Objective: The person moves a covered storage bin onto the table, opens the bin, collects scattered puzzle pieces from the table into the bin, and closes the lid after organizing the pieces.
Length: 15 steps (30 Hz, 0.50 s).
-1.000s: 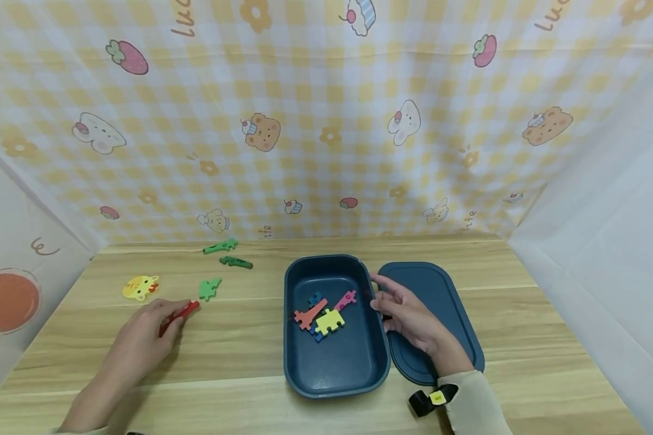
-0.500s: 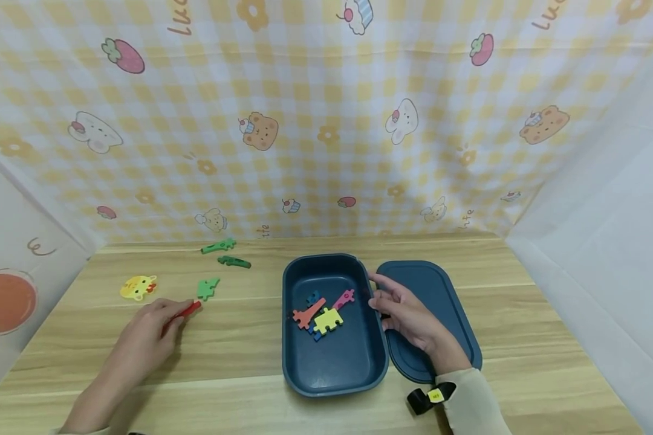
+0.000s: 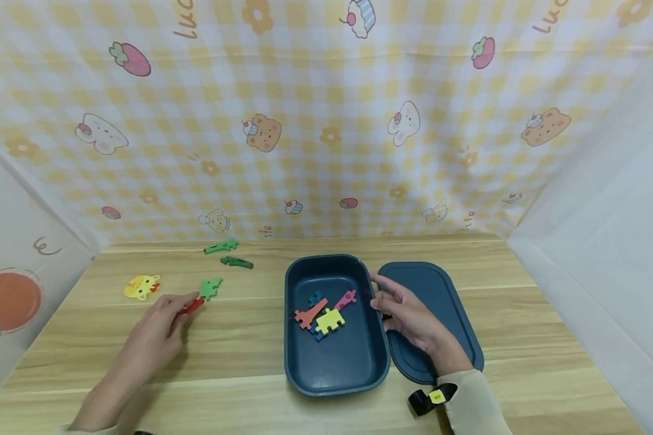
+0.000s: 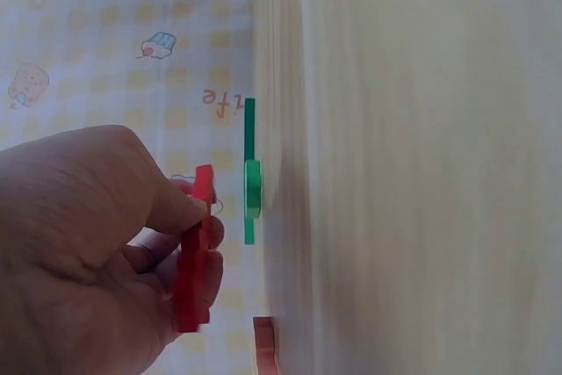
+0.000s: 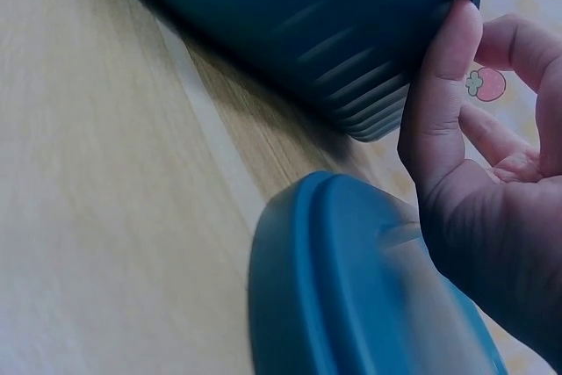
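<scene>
The left hand pinches a red puzzle piece – thin, stiff, seemingly light, best taken by its flat faces – while the right hand rests loose-fingered against the blue box

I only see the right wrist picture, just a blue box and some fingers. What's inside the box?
Observer: In the head view the blue box holds puzzle pieces: a yellow piece, an orange piece, a pink piece and blue ones partly under them.
Operator: What is the other hand doing?
Observer: The left hand pinches a red piece between thumb and fingers, just above the table.
Operator: Are there more pieces outside?
Observer: Yes, three green pieces and a yellow chick piece lie on the table left of the box; the nearest green piece is just beyond the red one.
</scene>
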Each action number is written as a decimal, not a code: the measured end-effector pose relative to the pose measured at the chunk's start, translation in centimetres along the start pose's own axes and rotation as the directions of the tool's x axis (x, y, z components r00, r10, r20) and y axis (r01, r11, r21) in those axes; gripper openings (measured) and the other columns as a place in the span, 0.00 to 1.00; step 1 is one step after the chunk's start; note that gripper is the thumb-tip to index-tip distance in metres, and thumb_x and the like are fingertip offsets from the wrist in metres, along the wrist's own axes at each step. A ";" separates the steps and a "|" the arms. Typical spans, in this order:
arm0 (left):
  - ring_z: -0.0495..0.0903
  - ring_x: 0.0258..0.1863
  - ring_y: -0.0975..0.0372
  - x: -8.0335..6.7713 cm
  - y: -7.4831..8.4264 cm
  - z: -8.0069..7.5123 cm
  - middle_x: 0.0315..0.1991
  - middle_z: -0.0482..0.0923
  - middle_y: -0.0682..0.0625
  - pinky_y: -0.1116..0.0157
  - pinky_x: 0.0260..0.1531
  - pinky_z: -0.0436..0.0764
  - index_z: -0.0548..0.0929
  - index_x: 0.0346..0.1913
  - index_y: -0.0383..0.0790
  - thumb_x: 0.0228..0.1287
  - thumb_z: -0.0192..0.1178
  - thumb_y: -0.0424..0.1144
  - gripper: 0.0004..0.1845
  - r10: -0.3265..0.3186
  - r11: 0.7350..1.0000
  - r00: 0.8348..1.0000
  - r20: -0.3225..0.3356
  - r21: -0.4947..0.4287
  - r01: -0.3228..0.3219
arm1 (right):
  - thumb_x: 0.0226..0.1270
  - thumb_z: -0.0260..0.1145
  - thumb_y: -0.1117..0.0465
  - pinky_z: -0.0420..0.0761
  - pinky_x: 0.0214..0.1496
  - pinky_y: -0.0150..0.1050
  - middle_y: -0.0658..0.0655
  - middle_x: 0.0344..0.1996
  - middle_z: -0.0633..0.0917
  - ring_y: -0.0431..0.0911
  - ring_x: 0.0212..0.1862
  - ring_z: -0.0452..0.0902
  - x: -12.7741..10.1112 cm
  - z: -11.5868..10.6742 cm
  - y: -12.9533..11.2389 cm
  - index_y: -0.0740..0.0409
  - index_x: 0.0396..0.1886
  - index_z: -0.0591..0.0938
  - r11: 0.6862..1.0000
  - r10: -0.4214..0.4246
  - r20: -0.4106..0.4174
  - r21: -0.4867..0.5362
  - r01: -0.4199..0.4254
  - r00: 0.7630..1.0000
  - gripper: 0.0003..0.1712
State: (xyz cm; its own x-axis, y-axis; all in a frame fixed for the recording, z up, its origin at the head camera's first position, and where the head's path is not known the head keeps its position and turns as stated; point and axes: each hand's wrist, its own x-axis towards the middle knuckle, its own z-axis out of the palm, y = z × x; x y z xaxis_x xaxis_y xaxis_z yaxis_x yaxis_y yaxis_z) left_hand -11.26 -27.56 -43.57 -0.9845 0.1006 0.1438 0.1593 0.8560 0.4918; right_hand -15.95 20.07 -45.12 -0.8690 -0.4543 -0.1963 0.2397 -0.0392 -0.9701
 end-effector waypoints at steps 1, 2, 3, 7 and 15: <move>0.84 0.52 0.41 0.0 0.0 0.0 0.58 0.80 0.29 0.45 0.46 0.86 0.78 0.70 0.30 0.69 0.60 0.21 0.26 0.001 1.000 1.000 0.003 -0.004 -0.001 | 0.81 0.62 0.61 0.85 0.33 0.29 0.44 0.35 0.80 0.36 0.34 0.80 0.0 0.0 0.0 0.54 0.87 0.51 1.000 -0.001 0.001 0.000 0.001 1.000 0.44; 0.84 0.53 0.40 0.0 0.0 0.0 0.58 0.80 0.28 0.44 0.46 0.86 0.78 0.70 0.30 0.69 0.60 0.20 0.27 0.004 1.000 1.000 0.003 -0.006 -0.004 | 0.81 0.61 0.61 0.85 0.33 0.29 0.43 0.35 0.80 0.36 0.34 0.80 0.0 0.0 0.1 0.55 0.87 0.51 1.000 -0.003 0.004 -0.001 0.003 1.000 0.44; 0.84 0.53 0.40 0.0 0.1 0.1 0.59 0.80 0.29 0.44 0.46 0.86 0.78 0.70 0.30 0.69 0.59 0.20 0.27 0.005 1.000 1.000 0.006 -0.008 -0.005 | 0.81 0.61 0.61 0.84 0.33 0.29 0.43 0.35 0.80 0.36 0.35 0.80 0.0 0.0 0.1 0.55 0.87 0.51 1.000 -0.004 0.005 -0.001 0.004 1.000 0.43; 0.83 0.55 0.37 0.0 0.2 0.1 0.61 0.79 0.28 0.42 0.48 0.86 0.78 0.70 0.29 0.68 0.59 0.19 0.27 0.016 1.000 1.000 0.006 -0.011 -0.016 | 0.81 0.61 0.61 0.84 0.34 0.29 0.44 0.35 0.80 0.36 0.35 0.80 0.1 0.0 0.1 0.54 0.87 0.51 1.000 -0.004 0.004 0.000 0.004 1.000 0.43; 0.83 0.58 0.37 0.1 0.4 0.1 0.63 0.81 0.28 0.38 0.51 0.85 0.80 0.67 0.29 0.68 0.60 0.20 0.25 0.030 0.999 1.000 -0.005 -0.020 -0.031 | 0.82 0.61 0.61 0.85 0.33 0.28 0.44 0.35 0.80 0.36 0.35 0.80 0.0 -0.1 0.2 0.55 0.87 0.51 1.000 -0.009 0.006 0.005 0.009 1.000 0.43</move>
State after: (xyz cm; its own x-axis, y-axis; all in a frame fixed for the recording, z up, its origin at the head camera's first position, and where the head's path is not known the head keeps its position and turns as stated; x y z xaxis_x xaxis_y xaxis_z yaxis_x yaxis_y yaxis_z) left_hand -11.30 -27.19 -43.44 -0.9788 0.1239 0.1634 0.1907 0.8423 0.5041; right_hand -15.95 20.10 -45.28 -0.8686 -0.4591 -0.1865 0.2337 -0.0477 -0.9711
